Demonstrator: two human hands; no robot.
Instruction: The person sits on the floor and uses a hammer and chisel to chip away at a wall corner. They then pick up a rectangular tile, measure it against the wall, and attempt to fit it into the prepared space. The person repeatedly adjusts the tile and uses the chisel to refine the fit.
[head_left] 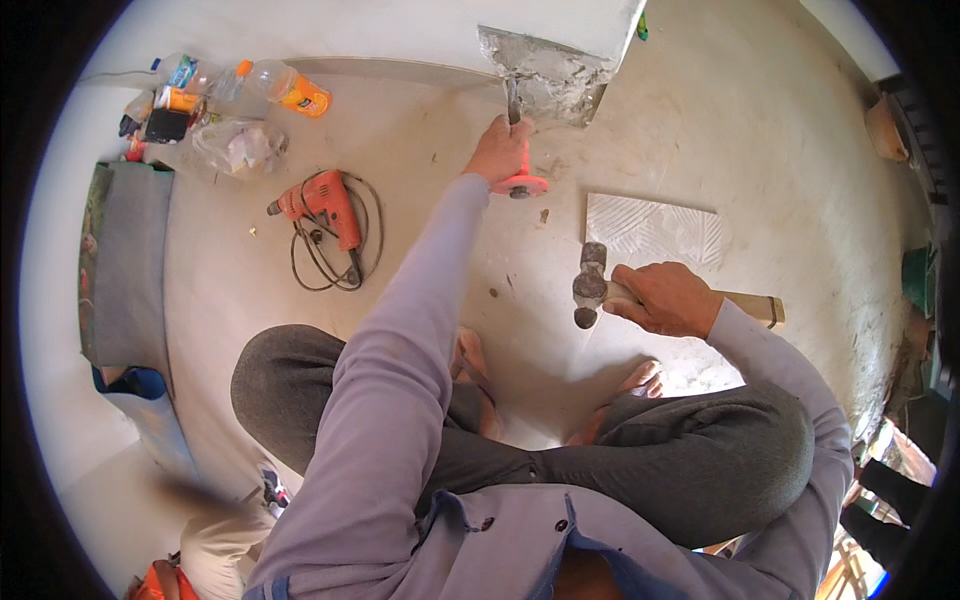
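A seated person holds a chisel (514, 100) to a rough grey patch (560, 85) at the base of a white wall, hammer (591, 284) ready in the other hand.
The left hand (498, 150) is wrapped around the chisel, its red guard (522, 186) below the fist and its blade seemingly at the patch's left edge; the right hand (668, 298) grips the hammer's handle, head well apart from the chisel. The work looks partway: the white facing is gone from the patch, but its face remains ragged and uneven.
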